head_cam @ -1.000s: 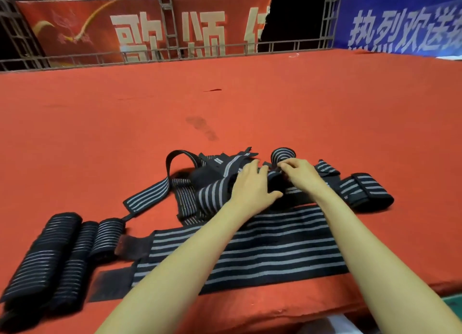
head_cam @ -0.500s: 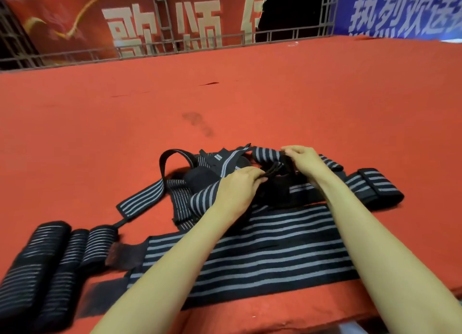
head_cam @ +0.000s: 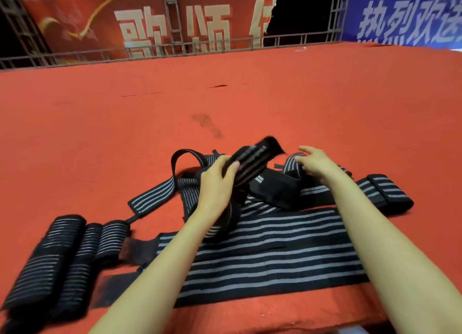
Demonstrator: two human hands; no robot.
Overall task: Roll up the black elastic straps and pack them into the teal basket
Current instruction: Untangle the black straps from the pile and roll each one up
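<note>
Three rolled straps (head_cam: pixel 62 253): side by side at the near left of the red tabletop (head_cam: pixel 250 103), not packed (the teal basket is out of view).
Left hand (head_cam: pixel 216 186): fingers clenched round a lifted strap (head_cam: pixel 252 158), held up off the pile with its free end blurred.
Right hand (head_cam: pixel 317 163): fingers spread and slack, grasping nothing, just over a striped piece of the heap (head_cam: pixel 275 186); whether it touches I cannot tell.
Heap: loose black straps tangled mid-tabletop, one loop standing up at its left.
Wide strap (head_cam: pixel 262 253): flat and unrolled, nearest the person, partly under both forearms.
Step in hand: likely drawing one strap clear of the tangle so it can be rolled (rolling proper not yet begun).
Next move: probably calls for the right hand to pin or part the heap, then find the strap's end and start a tight turn, keeping the elastic from springing open.
</note>
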